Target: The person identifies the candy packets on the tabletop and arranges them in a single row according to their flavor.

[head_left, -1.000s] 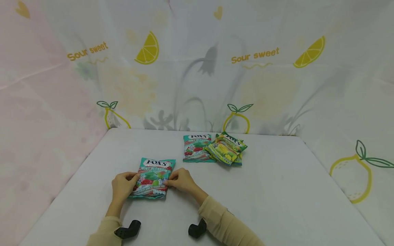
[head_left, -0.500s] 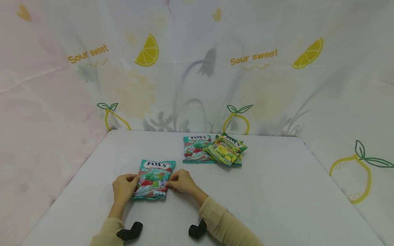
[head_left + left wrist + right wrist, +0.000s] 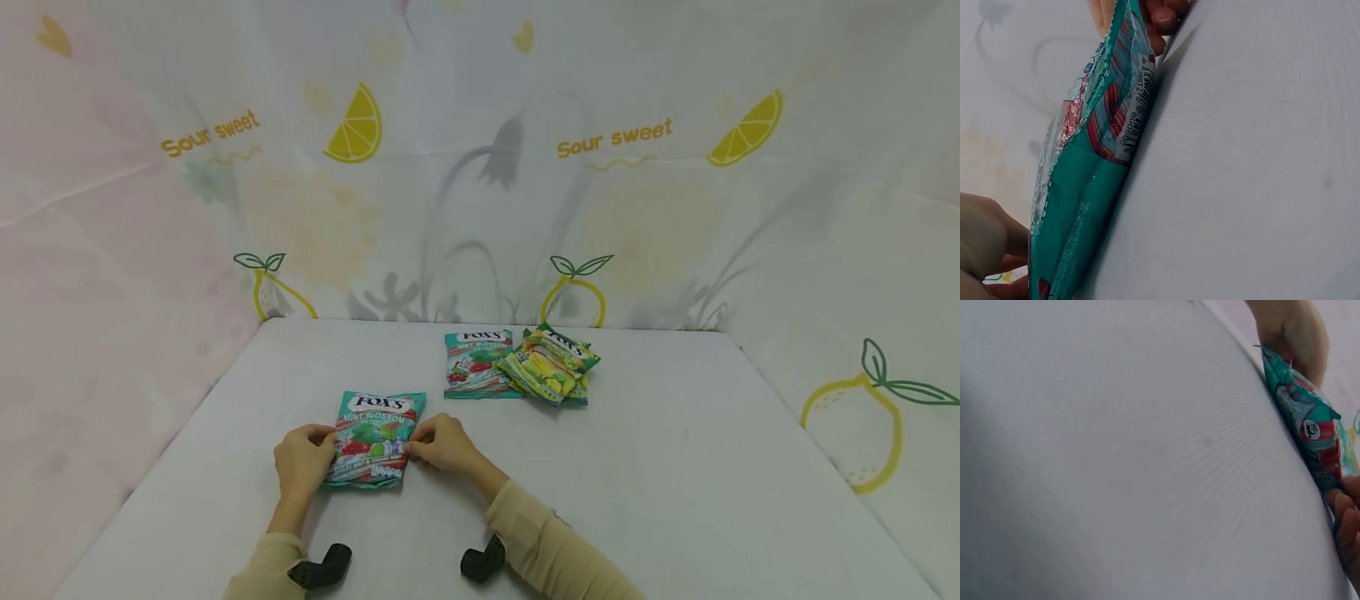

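Observation:
A teal and red FOX'S Mint Blossom candy bag (image 3: 371, 437) lies face up on the white table (image 3: 637, 483), left of centre. At its left edge my left hand (image 3: 302, 458) pinches the wrapper between thumb and fingers. My right hand (image 3: 446, 443) holds the opposite edge in the same manner. Seen from below in the left wrist view, the candy bag (image 3: 1085, 187) shows its crimped end seam and a barcode, its underside close to the tabletop. In the right wrist view the candy bag (image 3: 1310, 425) shows its side, between both hands.
Farther back lies a second Mint Blossom bag (image 3: 474, 367), partly covered by yellow-green FOX'S bags (image 3: 551, 367) stacked askew. Black angled devices sit at the left wrist (image 3: 322, 568) and right wrist (image 3: 482, 561). A lemon-print cloth (image 3: 450, 208) rises behind the table.
My left forearm has shifted slightly to the right. Both hands keep their hold on the candy bag, which stays almost in place; the back bags have not moved.

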The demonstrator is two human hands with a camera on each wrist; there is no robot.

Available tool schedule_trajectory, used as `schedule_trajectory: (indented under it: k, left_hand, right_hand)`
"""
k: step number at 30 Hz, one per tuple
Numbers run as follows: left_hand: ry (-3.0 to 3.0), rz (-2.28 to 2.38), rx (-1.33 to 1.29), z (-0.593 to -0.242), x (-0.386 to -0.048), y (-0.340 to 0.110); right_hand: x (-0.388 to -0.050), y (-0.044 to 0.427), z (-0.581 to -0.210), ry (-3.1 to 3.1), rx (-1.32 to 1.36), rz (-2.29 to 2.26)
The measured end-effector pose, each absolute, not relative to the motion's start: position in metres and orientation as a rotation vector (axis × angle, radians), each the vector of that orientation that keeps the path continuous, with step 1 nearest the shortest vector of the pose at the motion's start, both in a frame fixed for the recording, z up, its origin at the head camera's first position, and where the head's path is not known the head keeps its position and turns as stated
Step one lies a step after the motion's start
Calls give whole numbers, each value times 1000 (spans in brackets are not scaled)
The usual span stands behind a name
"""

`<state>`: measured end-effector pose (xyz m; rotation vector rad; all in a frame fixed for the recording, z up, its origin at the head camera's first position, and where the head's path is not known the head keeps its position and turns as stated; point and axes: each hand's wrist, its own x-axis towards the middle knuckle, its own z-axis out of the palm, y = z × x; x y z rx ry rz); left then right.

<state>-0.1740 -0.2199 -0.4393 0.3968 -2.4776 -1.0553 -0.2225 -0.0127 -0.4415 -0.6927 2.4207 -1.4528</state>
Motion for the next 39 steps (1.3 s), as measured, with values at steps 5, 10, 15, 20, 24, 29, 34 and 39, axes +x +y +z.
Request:
schedule_trajectory:
  k: [5, 10, 15, 20, 24, 29, 34, 39]
  left_hand:
    - [-2419, -1047, 367, -439, -175, -215]
    - [-2309, -1023, 250, -437, -180, -207]
    - [-2259, -1050, 107, -431, -190, -193]
    - [-2250, -1119, -17, -424, -200, -178]
    - [-2257, -1183, -63, -420, -209, -167]
    - [-2284, -1243, -86, -417, -223, -155]
    - [-2282, -1284, -111, -414, -237, -144]
    - [-2298, -1275, -138, -411, -252, -138]
  right_hand:
    - [-224, -7, -440, 2388, -721, -1477]
    - [-230, -1, -438, 2391, -741, -1487]
    - [-234, 8, -430, 2370, -744, -1537]
    - [-240, 19, -421, 2353, -760, -1575]
    - [-246, 26, -415, 2359, -755, -1578]
    - [-252, 33, -409, 2371, -737, -1602]
    - [-260, 42, -404, 2375, -696, -1625]
    - [-271, 52, -396, 2441, -709, -1616]
